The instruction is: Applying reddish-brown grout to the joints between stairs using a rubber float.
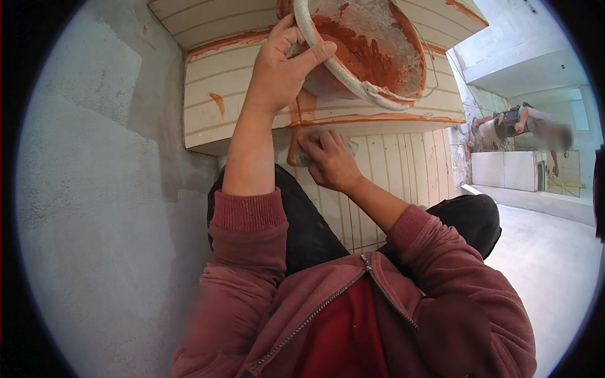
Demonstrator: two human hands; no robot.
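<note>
My left hand (pixel 283 63) is closed on the near-left rim of a bucket (pixel 345 77), its thumb over the edge. The bucket tilts, so its inside shows, smeared with wet orange-red grout (pixel 362 53). A thin wire handle hangs along its right side. Below it, my right hand (pixel 331 159) presses a greyish wad (pixel 353 147) against the front face of a cream tiled step (pixel 391 129). My fingers cover most of the wad, so I cannot tell whether it is a rag or a sponge. An orange grout streak (pixel 293 146) runs down the step beside my fingers.
Grooved cream stair tiles (pixel 233 79) rise ahead, with orange grout along their joints. A grey plastered wall (pixel 94 138) stands close on my left. At the far right, another person (pixel 520 123) bends near white panels (pixel 504 169). My knees flank the lower step.
</note>
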